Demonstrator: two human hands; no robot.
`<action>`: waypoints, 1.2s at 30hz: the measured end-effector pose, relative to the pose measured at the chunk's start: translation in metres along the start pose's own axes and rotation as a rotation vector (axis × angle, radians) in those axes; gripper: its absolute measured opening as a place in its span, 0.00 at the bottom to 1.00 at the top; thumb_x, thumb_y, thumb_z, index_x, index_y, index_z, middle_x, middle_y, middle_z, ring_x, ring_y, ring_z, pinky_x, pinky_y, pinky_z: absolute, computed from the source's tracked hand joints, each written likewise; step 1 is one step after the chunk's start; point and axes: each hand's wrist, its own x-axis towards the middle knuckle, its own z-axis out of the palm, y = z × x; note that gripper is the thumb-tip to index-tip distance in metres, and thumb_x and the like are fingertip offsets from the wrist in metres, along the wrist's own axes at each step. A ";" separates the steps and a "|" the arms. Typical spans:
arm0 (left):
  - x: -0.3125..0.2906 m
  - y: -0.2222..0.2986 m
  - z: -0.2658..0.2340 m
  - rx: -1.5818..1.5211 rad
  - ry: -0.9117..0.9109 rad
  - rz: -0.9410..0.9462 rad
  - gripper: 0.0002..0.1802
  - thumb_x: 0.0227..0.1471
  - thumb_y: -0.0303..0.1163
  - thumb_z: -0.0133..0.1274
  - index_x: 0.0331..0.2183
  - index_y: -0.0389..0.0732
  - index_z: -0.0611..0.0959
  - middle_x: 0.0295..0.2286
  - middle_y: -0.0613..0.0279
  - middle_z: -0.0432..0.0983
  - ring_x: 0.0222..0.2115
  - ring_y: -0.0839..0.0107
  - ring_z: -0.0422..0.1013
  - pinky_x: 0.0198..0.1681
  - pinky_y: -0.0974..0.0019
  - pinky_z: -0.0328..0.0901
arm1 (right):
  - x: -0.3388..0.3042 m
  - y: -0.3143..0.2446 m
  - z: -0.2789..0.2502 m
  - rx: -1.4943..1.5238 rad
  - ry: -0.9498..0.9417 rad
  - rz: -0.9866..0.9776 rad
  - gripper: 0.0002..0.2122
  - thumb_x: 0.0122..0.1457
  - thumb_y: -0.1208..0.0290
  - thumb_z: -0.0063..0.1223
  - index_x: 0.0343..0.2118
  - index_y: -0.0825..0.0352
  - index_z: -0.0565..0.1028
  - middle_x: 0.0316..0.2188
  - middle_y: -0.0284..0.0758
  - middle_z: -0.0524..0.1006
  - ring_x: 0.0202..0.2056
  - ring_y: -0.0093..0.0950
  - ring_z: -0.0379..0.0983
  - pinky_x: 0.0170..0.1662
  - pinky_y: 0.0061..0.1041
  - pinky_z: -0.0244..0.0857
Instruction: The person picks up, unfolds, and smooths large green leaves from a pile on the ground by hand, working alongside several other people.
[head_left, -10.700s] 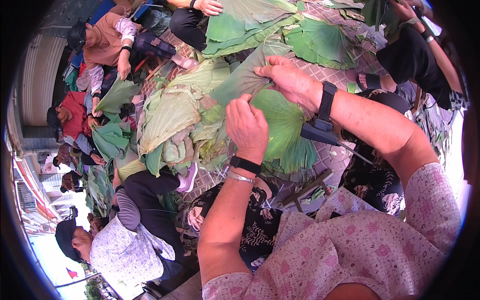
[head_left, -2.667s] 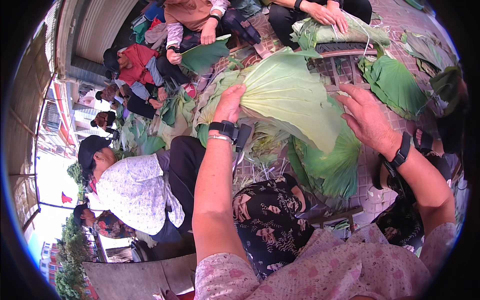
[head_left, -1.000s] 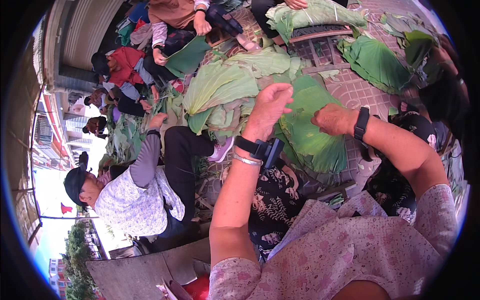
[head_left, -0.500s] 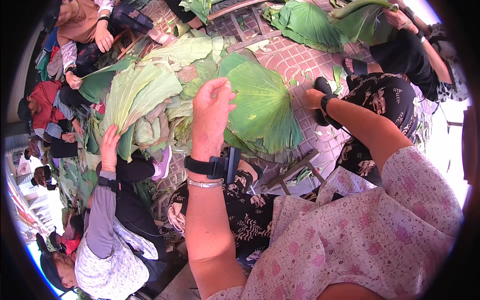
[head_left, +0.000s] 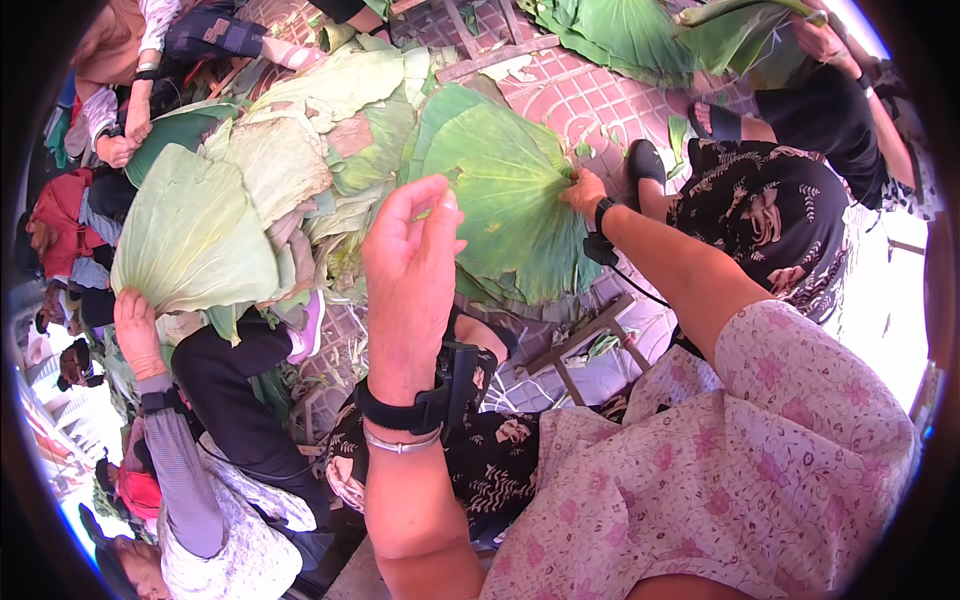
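Note:
A stack of green lotus leaves [head_left: 510, 205], folded into fan shapes, lies in front of me over the tiled ground. My right hand [head_left: 584, 194] is closed on the top leaf at the narrow point where its veins meet. Over the near left side of the stack, my left hand [head_left: 412, 265] is raised, thumb and forefinger tips drawn together near the leaf's edge. Whether a bit of leaf is pinched there is hidden. Paler, wilted leaves [head_left: 285, 165] are heaped to the left of the stack.
At left, a co-worker's hand [head_left: 137, 325] holds a pale fan-shaped leaf [head_left: 200, 235]. Another person's hands [head_left: 125, 140] grip a dark green leaf at upper left. More folded leaves [head_left: 620, 40] lie at the far right, near another worker. A wooden frame [head_left: 590, 345] stands close before me.
My right hand has moved left and taken hold of the leaf's narrow point. My left hand has come slightly nearer. The left co-worker has swung the pale leaf outward to the left.

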 end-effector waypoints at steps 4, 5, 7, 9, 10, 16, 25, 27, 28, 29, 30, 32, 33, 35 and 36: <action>-0.003 0.003 0.001 0.034 -0.014 -0.001 0.16 0.57 0.33 0.49 0.44 0.33 0.75 0.37 0.60 0.73 0.37 0.73 0.71 0.37 0.73 0.66 | -0.004 -0.016 -0.003 -0.013 -0.051 0.031 0.16 0.42 0.67 0.59 0.37 0.64 0.77 0.40 0.45 0.76 0.43 0.40 0.73 0.45 0.33 0.67; -0.004 0.002 0.002 0.016 -0.015 -0.001 0.15 0.57 0.32 0.48 0.44 0.33 0.75 0.37 0.60 0.73 0.37 0.74 0.71 0.37 0.73 0.66 | -0.004 -0.018 -0.005 -0.015 -0.050 0.035 0.16 0.42 0.67 0.59 0.37 0.64 0.77 0.40 0.45 0.76 0.43 0.40 0.73 0.45 0.33 0.67; -0.004 -0.001 0.004 -0.001 -0.017 -0.004 0.15 0.57 0.32 0.48 0.44 0.33 0.75 0.38 0.60 0.73 0.37 0.74 0.71 0.37 0.72 0.66 | -0.007 -0.020 -0.007 -0.140 0.226 -0.138 0.13 0.44 0.70 0.53 0.36 0.63 0.77 0.36 0.45 0.77 0.41 0.41 0.74 0.44 0.33 0.67; -0.004 0.002 0.005 0.021 -0.039 0.006 0.15 0.57 0.32 0.48 0.44 0.33 0.75 0.38 0.61 0.73 0.36 0.74 0.71 0.37 0.73 0.66 | 0.005 -0.020 -0.014 -0.134 0.173 -0.090 0.13 0.44 0.71 0.52 0.36 0.63 0.77 0.36 0.45 0.78 0.41 0.42 0.74 0.44 0.34 0.67; -0.003 0.002 0.006 0.022 -0.042 0.009 0.15 0.57 0.32 0.48 0.44 0.33 0.75 0.38 0.61 0.73 0.36 0.74 0.71 0.37 0.73 0.66 | 0.010 -0.020 -0.016 -0.128 0.117 -0.044 0.13 0.45 0.72 0.51 0.36 0.63 0.77 0.36 0.45 0.78 0.41 0.43 0.74 0.45 0.34 0.67; 0.001 -0.002 0.006 0.000 -0.027 -0.003 0.15 0.57 0.31 0.49 0.43 0.32 0.74 0.35 0.62 0.73 0.32 0.79 0.69 0.36 0.74 0.65 | 0.003 -0.035 -0.019 -0.121 0.137 -0.092 0.13 0.45 0.72 0.50 0.37 0.64 0.77 0.35 0.47 0.77 0.40 0.42 0.74 0.43 0.34 0.67; 0.014 -0.013 -0.003 -0.052 0.045 -0.013 0.16 0.56 0.33 0.50 0.44 0.33 0.75 0.37 0.60 0.73 0.36 0.72 0.71 0.36 0.72 0.67 | -0.002 -0.091 -0.037 0.159 0.088 -0.303 0.14 0.43 0.72 0.54 0.36 0.63 0.76 0.29 0.45 0.78 0.34 0.39 0.75 0.39 0.32 0.67; 0.020 -0.023 -0.006 -0.095 0.053 -0.037 0.17 0.55 0.35 0.52 0.44 0.34 0.74 0.37 0.59 0.72 0.36 0.70 0.72 0.35 0.71 0.68 | -0.017 -0.122 -0.054 0.200 0.055 -0.312 0.14 0.43 0.73 0.54 0.37 0.64 0.76 0.30 0.43 0.78 0.34 0.37 0.75 0.39 0.31 0.67; 0.021 -0.025 -0.006 -0.098 0.055 -0.023 0.17 0.55 0.35 0.52 0.44 0.34 0.74 0.37 0.59 0.72 0.36 0.70 0.72 0.35 0.71 0.68 | -0.026 -0.137 -0.065 0.242 0.023 -0.308 0.15 0.42 0.74 0.55 0.37 0.65 0.76 0.31 0.42 0.78 0.34 0.35 0.75 0.38 0.31 0.67; 0.023 -0.024 0.001 -0.121 0.009 -0.041 0.18 0.55 0.35 0.52 0.44 0.34 0.74 0.37 0.59 0.72 0.36 0.70 0.72 0.35 0.69 0.69 | -0.024 -0.145 -0.083 0.326 -0.077 -0.269 0.16 0.41 0.77 0.55 0.37 0.67 0.76 0.32 0.40 0.77 0.35 0.32 0.74 0.39 0.29 0.67; 0.023 -0.025 -0.001 -0.135 -0.018 -0.065 0.18 0.55 0.35 0.53 0.44 0.34 0.74 0.38 0.59 0.72 0.36 0.69 0.72 0.35 0.68 0.69 | -0.036 -0.162 -0.092 0.330 -0.073 -0.285 0.16 0.41 0.77 0.55 0.37 0.67 0.76 0.32 0.40 0.77 0.35 0.32 0.74 0.39 0.29 0.67; 0.028 -0.033 -0.002 -0.149 -0.050 -0.082 0.23 0.55 0.41 0.53 0.45 0.32 0.72 0.39 0.53 0.71 0.38 0.65 0.72 0.36 0.64 0.71 | -0.061 -0.194 -0.111 0.348 -0.251 -0.368 0.17 0.41 0.77 0.56 0.38 0.68 0.76 0.31 0.38 0.77 0.35 0.30 0.73 0.39 0.27 0.67; 0.030 -0.033 0.004 -0.167 -0.060 -0.147 0.28 0.54 0.45 0.52 0.46 0.31 0.70 0.40 0.49 0.70 0.40 0.61 0.71 0.38 0.61 0.71 | -0.074 -0.205 -0.120 0.296 -0.252 -0.467 0.16 0.42 0.77 0.55 0.38 0.68 0.76 0.32 0.37 0.77 0.34 0.29 0.73 0.39 0.27 0.67; 0.028 -0.031 0.013 -0.201 -0.092 -0.240 0.42 0.52 0.57 0.50 0.51 0.28 0.63 0.44 0.38 0.67 0.44 0.51 0.69 0.43 0.55 0.69 | -0.110 -0.220 -0.132 0.213 -0.216 -0.640 0.15 0.43 0.77 0.54 0.38 0.68 0.75 0.32 0.37 0.77 0.34 0.29 0.73 0.39 0.27 0.67; 0.031 -0.032 0.017 -0.197 -0.093 -0.230 0.42 0.52 0.57 0.50 0.51 0.28 0.63 0.44 0.38 0.67 0.44 0.51 0.69 0.43 0.55 0.69 | -0.132 -0.228 -0.138 0.124 -0.187 -0.803 0.15 0.44 0.77 0.54 0.38 0.68 0.75 0.32 0.37 0.77 0.34 0.29 0.73 0.39 0.27 0.67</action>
